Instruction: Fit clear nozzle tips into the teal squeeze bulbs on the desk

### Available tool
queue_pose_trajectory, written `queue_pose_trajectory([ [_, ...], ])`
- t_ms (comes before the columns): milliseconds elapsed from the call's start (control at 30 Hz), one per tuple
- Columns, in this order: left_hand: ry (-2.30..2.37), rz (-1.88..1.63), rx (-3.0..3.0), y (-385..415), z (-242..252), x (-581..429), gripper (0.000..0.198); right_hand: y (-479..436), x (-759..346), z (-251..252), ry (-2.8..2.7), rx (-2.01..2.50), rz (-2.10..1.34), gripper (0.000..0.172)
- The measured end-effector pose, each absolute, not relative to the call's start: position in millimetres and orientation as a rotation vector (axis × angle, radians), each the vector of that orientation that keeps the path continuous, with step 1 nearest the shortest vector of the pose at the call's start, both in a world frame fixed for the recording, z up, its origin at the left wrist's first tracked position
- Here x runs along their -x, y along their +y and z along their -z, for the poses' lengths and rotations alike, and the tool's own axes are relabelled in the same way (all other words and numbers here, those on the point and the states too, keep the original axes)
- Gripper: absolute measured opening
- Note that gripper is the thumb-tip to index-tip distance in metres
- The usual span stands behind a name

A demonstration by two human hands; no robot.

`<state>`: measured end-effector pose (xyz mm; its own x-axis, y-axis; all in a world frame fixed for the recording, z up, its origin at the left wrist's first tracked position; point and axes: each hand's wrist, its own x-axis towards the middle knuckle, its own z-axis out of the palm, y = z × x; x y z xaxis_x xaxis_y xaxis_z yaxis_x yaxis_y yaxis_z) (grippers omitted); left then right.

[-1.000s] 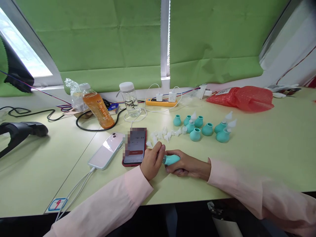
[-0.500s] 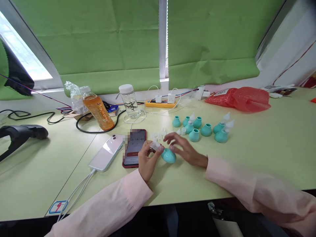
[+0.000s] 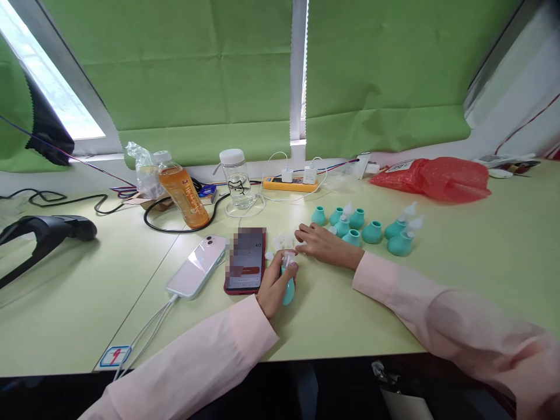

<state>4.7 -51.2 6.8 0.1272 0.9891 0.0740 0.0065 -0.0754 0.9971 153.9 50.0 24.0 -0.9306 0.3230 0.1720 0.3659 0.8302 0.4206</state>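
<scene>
My left hand [image 3: 273, 283] is closed round a small teal squeeze bulb [image 3: 287, 293], held upright, with a translucent plastic piece [image 3: 289, 258] at its top. Farther right, my right hand [image 3: 321, 242] reaches low over the table beside a small pile of clear plastic parts [image 3: 284, 240]. Its fingers are bent and drawn together; whatever lies between the fingertips is hidden. Past that hand stand several open-necked teal bulbs [image 3: 372, 232]. A few bulbs there carry pointed translucent nozzles, among them the bulb at the right end [image 3: 399, 245].
Left of my left hand lie a phone in a red case [image 3: 245, 262] and a pale phone [image 3: 196, 268] on white cables. Behind are an orange drink bottle [image 3: 184, 195], a clear water bottle [image 3: 236, 181], a yellow power strip [image 3: 275, 185] and a red plastic bag [image 3: 437, 179].
My left hand has turned the bulb from lying sideways to upright. My right hand has left the bulb and moved to the small clear parts, its fingers closing. The view has shifted slightly.
</scene>
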Motion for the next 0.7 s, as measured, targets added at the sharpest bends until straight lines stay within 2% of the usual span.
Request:
queue_pose_trajectory([
  [133, 1.157, -1.253, -1.353, -48, -4, -5, 0.027, 51, -159, -26, -2.888, 0.498, 0.736, 0.021],
  [233, 1.187, -1.286, -1.376, -45, -6, -6, 0.027, 48, -166, -26, -2.742, 0.532, 0.628, 0.024],
  [300, 1.226, -1.289, -1.435, -45, -7, -6, 0.023, 44, -171, -27, -2.560, 0.587, 0.371, 0.021],
  [400, 1.318, -1.246, -1.621, -46, -7, -4, 0.023, 32, -177, -30, -2.184, 0.695, -0.321, 0.014],
  [467, 1.341, -1.198, -1.753, -48, -7, -3, 0.030, 22, -179, -32, -1.937, 0.767, -0.823, 0.017],
  [533, 1.338, -1.178, -1.862, -50, -8, -4, 0.029, 12, -179, -34, -1.785, 0.806, -1.190, 0.021],
  [600, 1.332, -1.184, -1.950, -52, -10, -5, 0.025, 4, -178, -34, -1.733, 0.807, -1.389, 0.022],
  [700, 1.315, -1.170, -2.059, -55, -13, -6, 0.023, -1, -178, -34, -1.750, 0.794, -1.495, 0.024],
])
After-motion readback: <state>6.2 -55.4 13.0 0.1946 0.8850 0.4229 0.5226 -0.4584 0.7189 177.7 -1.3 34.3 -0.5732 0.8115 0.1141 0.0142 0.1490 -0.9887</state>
